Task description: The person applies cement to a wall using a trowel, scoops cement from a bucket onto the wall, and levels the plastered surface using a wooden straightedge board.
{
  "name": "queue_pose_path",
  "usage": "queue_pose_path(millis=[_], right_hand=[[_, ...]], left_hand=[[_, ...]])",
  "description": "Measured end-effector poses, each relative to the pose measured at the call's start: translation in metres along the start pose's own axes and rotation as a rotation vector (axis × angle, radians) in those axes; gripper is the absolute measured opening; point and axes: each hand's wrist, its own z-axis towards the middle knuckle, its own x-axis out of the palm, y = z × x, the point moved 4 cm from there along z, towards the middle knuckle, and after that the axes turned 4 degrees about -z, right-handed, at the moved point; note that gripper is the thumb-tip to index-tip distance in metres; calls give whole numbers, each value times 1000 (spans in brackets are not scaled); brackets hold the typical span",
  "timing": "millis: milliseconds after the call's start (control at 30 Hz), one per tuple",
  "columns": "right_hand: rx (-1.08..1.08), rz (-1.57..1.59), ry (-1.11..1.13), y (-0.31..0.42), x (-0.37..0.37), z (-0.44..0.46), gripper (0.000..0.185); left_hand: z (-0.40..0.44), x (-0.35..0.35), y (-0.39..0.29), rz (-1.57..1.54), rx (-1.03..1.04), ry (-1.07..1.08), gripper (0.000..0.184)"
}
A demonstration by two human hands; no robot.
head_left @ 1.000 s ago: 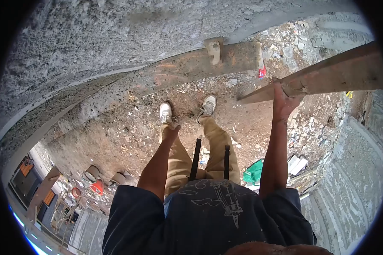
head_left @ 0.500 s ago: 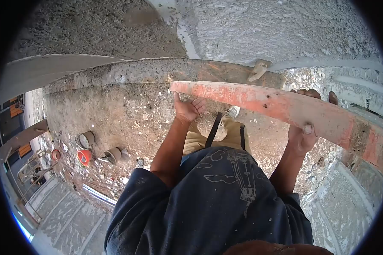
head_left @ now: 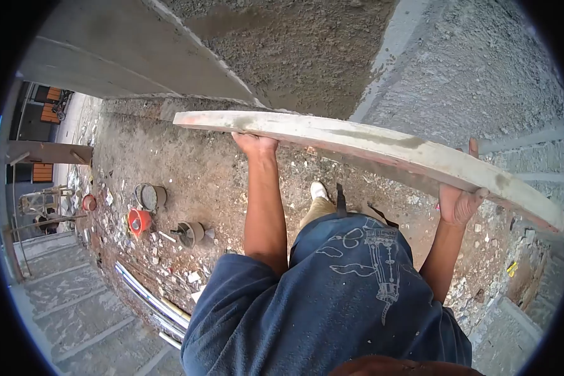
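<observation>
A rough cement-rendered wall [head_left: 294, 47] is bordering the far edge of the dirt floor [head_left: 194, 169], a smoother grey wall [head_left: 125, 53] is adjoining it, and rubble [head_left: 109, 198] is littering the floor's left edge.

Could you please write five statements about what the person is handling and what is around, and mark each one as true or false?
1. The left hand and the right hand both touch the plank. True.
2. The plank lies flat on the ground. False: it is up in the hands.
3. The red container is on the person's left side. True.
4. The shirt is bright yellow. False: it is blue.
5. The left hand is nearer than the right hand to the red container. True.
</observation>
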Motion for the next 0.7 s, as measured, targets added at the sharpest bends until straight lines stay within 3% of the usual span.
queue_pose_path(millis=[100,200,400,600,700], right_hand=[[108,46,137,-23,-9,-6,121],[169,142,113,-39,-12,-17,111],[243,94,-245,-83,-43,-19,67],[455,-1,-471,-123,-47,-31,54],[385,-44,-448,-133,-24,-38,56]], left_hand=[[-20,-3,-49,-9,180,32,72],[-66,2,-73,2,262,23,76],[-120,-21,-113,145,364,142,77],[-146,-28,-143,258,290,-44,69],[-136,-35,-164,266,290,-73,70]])
